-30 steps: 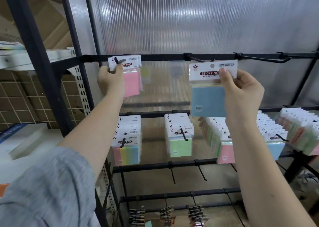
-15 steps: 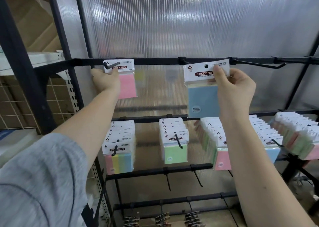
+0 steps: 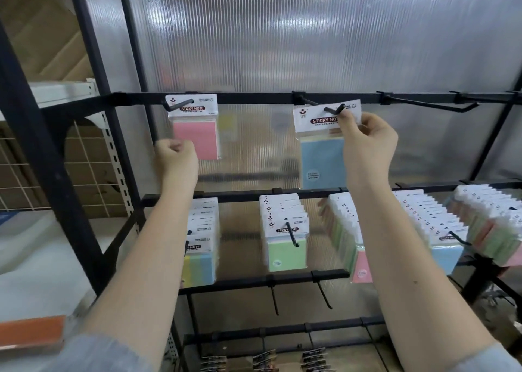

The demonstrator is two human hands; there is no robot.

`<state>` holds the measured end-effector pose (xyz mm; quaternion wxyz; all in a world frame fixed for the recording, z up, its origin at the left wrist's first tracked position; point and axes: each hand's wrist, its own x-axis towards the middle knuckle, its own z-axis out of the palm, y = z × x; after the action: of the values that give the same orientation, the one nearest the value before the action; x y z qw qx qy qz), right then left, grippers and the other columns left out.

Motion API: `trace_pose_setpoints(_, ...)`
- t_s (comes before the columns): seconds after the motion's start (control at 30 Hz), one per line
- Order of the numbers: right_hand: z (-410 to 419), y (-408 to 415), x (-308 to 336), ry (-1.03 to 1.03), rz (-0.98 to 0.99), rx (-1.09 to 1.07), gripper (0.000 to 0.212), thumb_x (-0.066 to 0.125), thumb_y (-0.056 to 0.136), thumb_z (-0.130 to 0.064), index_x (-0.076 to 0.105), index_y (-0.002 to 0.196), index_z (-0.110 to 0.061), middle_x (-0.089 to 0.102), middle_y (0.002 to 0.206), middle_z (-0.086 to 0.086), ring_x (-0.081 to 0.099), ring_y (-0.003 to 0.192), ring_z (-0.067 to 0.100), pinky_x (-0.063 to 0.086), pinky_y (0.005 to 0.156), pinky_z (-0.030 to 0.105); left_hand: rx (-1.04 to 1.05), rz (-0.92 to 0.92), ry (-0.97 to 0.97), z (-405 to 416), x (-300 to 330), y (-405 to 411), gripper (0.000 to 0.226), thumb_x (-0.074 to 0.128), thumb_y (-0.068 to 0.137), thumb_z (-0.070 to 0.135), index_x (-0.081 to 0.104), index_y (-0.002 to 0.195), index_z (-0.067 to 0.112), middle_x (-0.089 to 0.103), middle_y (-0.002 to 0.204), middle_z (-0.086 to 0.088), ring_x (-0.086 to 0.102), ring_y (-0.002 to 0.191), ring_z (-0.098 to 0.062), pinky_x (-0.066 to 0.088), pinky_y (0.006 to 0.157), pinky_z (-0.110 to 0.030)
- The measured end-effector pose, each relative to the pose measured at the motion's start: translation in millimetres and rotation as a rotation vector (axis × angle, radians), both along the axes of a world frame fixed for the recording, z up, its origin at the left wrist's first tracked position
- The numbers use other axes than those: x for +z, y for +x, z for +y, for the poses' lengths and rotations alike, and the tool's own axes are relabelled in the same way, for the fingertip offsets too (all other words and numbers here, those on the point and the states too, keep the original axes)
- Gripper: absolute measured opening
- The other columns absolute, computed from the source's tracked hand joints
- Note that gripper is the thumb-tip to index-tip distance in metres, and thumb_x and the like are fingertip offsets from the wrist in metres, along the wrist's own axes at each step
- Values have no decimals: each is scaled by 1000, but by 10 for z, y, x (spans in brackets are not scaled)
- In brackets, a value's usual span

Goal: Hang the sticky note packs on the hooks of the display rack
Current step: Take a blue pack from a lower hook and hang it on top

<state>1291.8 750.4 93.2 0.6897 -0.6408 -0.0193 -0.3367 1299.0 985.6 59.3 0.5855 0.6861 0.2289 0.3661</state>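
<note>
The right hand (image 3: 367, 142) pinches the header card of the blue sticky note pack (image 3: 322, 151), its hole just at the hook (image 3: 333, 109) tip above the fingers. The left hand (image 3: 176, 157) is fisted, holding nothing, below the hung pink pack (image 3: 196, 134). Released before the card slides past the upturned tip, the pack could fall.

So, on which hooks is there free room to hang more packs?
Top bar: the long hook right of the blue pack is bare, and the pink pack hangs alone on its hook. The two short hooks under the green packs are bare. The middle row is crowded.
</note>
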Motion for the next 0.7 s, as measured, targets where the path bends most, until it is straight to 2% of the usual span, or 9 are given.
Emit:
trace_pose_setpoints(0.07, 60, 142, 2, 15, 20, 13, 29, 63, 87, -27, 52, 61, -20, 44, 49, -14, 34, 43, 1, 30, 48, 19, -83, 113, 90, -29, -127, -129, 32, 45, 90, 19, 56, 115, 4, 52, 81, 2, 42, 61, -9, 31, 52, -23)
trace_pose_setpoints(0.17, 143, 377, 41, 18, 50, 30, 40, 62, 89, -21, 43, 54, -24, 39, 40, -16, 33, 38, 2, 25, 44, 17, -158, 209, 166, -59, -291, -296, 27, 46, 92, 24, 56, 115, 12, 60, 100, 1, 50, 78, -13, 38, 66, -27)
trace_pose_setpoints(0.3, 236, 675, 123, 40, 149, 62, 22, 63, 90, -28, 57, 69, -23, 58, 66, -9, 52, 58, 8, 40, 52, 20, -186, 297, 282, -85, -427, -487, 18, 46, 92, 22, 58, 106, 19, 58, 100, 5, 50, 85, -11, 36, 71, -26)
trace_pose_setpoints(0.37, 285, 763, 147, 64, 185, 72, 24, 63, 90, -25, 51, 69, -25, 55, 70, -11, 53, 62, 7, 43, 54, 20, -188, 330, 318, -88, -473, -543, 17, 47, 92, 22, 58, 105, 20, 57, 101, 6, 50, 88, -12, 37, 73, -28)
trace_pose_setpoints(0.43, 330, 817, 153, 66, 188, 69, 35, 61, 92, -21, 38, 65, -26, 46, 68, -13, 47, 60, 3, 39, 48, 12, -185, 383, 354, -76, -516, -581, 15, 47, 93, 24, 57, 105, 22, 56, 100, 7, 52, 81, -10, 37, 67, -26)
trace_pose_setpoints(0.53, 369, 888, 158, 27, 182, 25, 39, 60, 91, -19, 33, 63, -25, 43, 65, -12, 48, 74, 10, 42, 66, 24, -170, 443, 408, -46, -598, -648, 9, 47, 95, 26, 53, 101, 24, 54, 96, 9, 47, 69, 0, 32, 52, -20)
trace_pose_setpoints(0.57, 373, 913, 165, 28, 187, 19, 38, 61, 90, -18, 34, 64, -25, 43, 66, -13, 48, 78, 10, 40, 65, 24, -163, 457, 425, -33, -629, -670, 7, 47, 95, 26, 52, 100, 26, 52, 96, 10, 45, 67, 2, 30, 51, -19)
trace_pose_setpoints(0.63, 367, 944, 177, 25, 189, 5, 34, 63, 89, -17, 38, 66, -24, 49, 71, -13, 49, 81, 11, 35, 55, 13, -154, 469, 438, -5, -679, -709, 10, 48, 95, 26, 54, 103, 25, 52, 98, 10, 44, 68, 2, 29, 53, -16)
trace_pose_setpoints(0.7, 356, 968, 176, 18, 186, -19, 25, 65, 87, -18, 44, 74, -20, 59, 86, -6, 51, 82, 11, 35, 49, 7, -145, 474, 444, 25, -721, -734, 14, 49, 94, 24, 57, 106, 22, 53, 99, 9, 47, 76, -4, 31, 58, -18)
